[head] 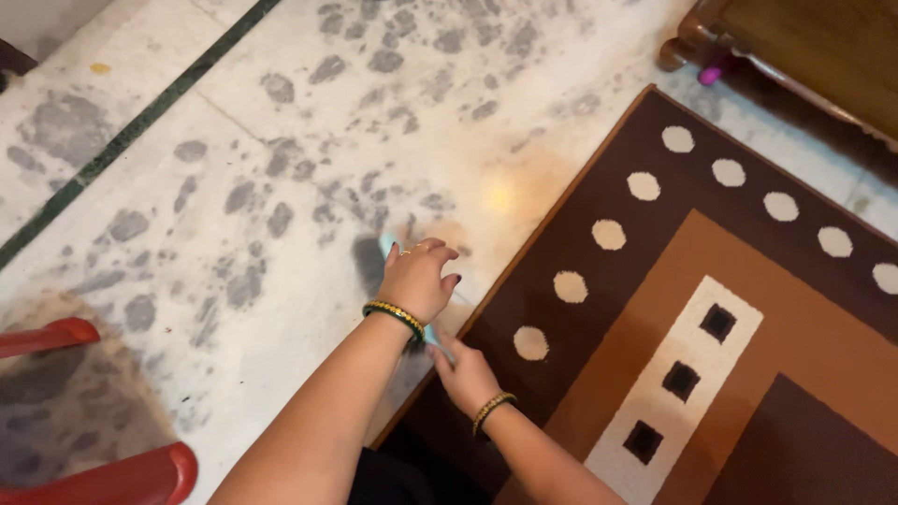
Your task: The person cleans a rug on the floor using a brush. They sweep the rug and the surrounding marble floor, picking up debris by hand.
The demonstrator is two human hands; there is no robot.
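A light blue handle [438, 337] runs between both hands, low over the marble floor [281, 112] right by the rug's [748, 309] left edge. Left hand [418, 278] is clenched over its upper end, right hand [465, 374] grips the lower end, mostly hidden. What's on the far end of it, can't tell, it's blurred. Both wrists have bangles [393, 313]. 2 red chair legs [112, 477] sit at the floor's bottom left, wooden furniture [804, 47] top right.

Brown cream-dotted rug [748, 309], grey-mottled floor [281, 140]
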